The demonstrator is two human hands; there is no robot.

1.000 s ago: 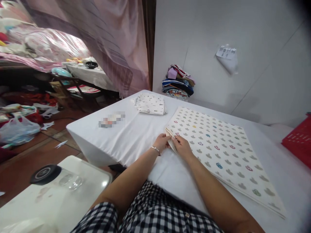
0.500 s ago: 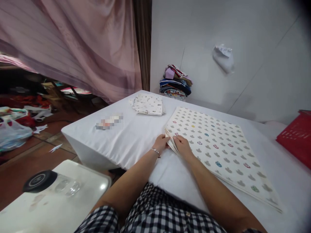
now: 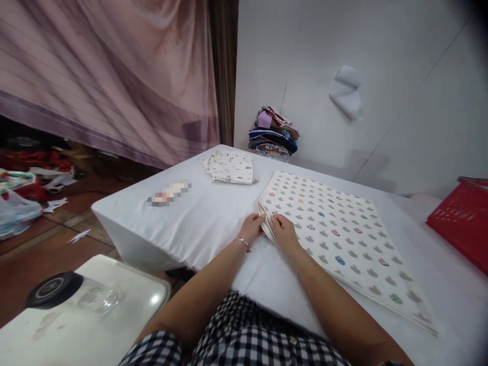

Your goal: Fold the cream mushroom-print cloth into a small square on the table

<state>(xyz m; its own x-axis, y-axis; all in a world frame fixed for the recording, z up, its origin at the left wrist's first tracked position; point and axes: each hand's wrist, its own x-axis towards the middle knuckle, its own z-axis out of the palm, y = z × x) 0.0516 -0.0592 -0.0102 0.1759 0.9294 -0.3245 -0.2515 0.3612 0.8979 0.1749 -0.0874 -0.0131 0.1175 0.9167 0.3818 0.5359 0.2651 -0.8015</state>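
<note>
A cream cloth (image 3: 335, 239) printed with grey bunny-like shapes and a few coloured ones lies flat in layers on the white-covered table (image 3: 171, 229). At its near left corner, my left hand (image 3: 251, 227) pinches the layered edge, a bracelet on the wrist. Just to the right, my right hand (image 3: 284, 231) is closed on the same edge, thumb on top. The layers are slightly lifted and fanned between both hands. Some fingertips are hidden under the fabric.
Folded printed cloth (image 3: 232, 166) lies at the table's far end, near a pixelated item (image 3: 170, 193). A stack of folded fabrics (image 3: 273, 132) stands by the wall. A red basket (image 3: 461, 218) is at right; a white stool-like surface (image 3: 125, 284) holds a dark-lidded clear bottle (image 3: 55, 290).
Both hands keep their grip on the cloth's corner, with only slight finger movement. The whole view has shifted a little.
</note>
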